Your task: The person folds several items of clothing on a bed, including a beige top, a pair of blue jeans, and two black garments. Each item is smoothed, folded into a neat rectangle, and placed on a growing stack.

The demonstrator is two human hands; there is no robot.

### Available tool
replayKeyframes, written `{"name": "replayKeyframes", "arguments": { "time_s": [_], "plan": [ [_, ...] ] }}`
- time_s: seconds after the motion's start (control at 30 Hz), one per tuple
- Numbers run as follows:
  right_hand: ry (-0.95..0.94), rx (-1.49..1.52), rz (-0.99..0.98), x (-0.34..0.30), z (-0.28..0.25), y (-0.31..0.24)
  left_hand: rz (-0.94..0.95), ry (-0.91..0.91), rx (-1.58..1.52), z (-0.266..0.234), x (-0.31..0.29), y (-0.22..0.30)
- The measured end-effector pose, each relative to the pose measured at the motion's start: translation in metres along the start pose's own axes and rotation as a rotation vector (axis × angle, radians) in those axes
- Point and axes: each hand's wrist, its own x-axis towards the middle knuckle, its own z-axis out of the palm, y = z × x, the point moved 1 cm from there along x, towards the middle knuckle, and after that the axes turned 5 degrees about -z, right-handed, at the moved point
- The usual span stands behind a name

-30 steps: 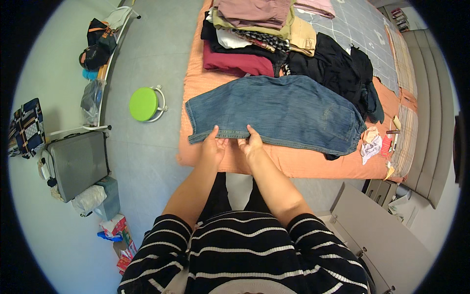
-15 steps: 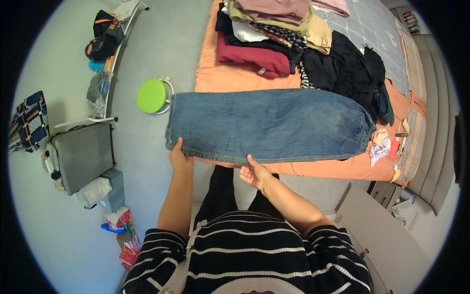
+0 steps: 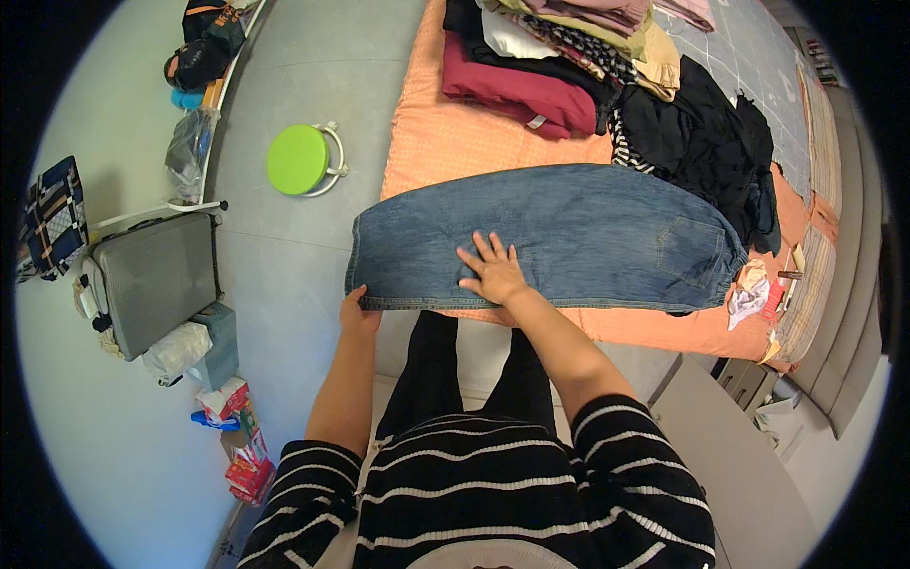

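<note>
Blue denim jeans are laid lengthwise along the near edge of the bed, the hem end carried past its left edge and the waist end set toward its near right corner. The near corner of the hem is pinched in the grip of the left hand, while the right hand is laid flat on the denim, fingers spread wide. Farther in from the near edge, a dark red garment is stacked with folded clothes, and black clothes are heaped just beyond the waist half.
</note>
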Motion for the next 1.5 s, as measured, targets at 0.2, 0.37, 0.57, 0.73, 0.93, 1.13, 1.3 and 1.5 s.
{"name": "replayKeyframes", "arguments": {
  "time_s": [0.2, 0.37, 0.57, 0.73, 0.93, 1.13, 1.3, 1.5],
  "plan": [
    [0.155, 0.378, -0.091, 0.026, 0.004, -0.042, -0.205, -0.454, 0.168, 0.041, -0.077, 0.019],
    [-0.152, 1.765, 0.272, -0.005, -0.035, -0.044, 0.223, -0.725, 0.830, 0.086, -0.135, -0.026],
    [0.144, 2.174, 0.629, -0.099, -0.092, 0.059, 0.231, -1.374, 1.430, 0.152, -0.213, -0.173],
    [0.419, 2.049, 0.661, -0.168, -0.030, 0.209, 0.274, -1.080, 1.586, 0.131, -0.147, -0.242],
    [0.552, 1.201, 0.779, -0.144, 0.014, 0.219, 0.754, -0.365, 1.519, 0.093, -0.035, -0.217],
    [0.496, 0.689, 0.895, -0.131, 0.013, 0.182, 0.190, -0.212, 1.305, 0.057, -0.028, -0.224],
    [0.441, 0.960, 0.709, -0.137, 0.018, 0.214, -0.032, -0.399, 0.983, 0.059, -0.052, -0.218],
    [0.920, 0.042, 0.330, -0.071, -0.081, 0.170, -0.208, -0.410, 0.914, 0.028, -0.053, -0.206]
  ]
}}
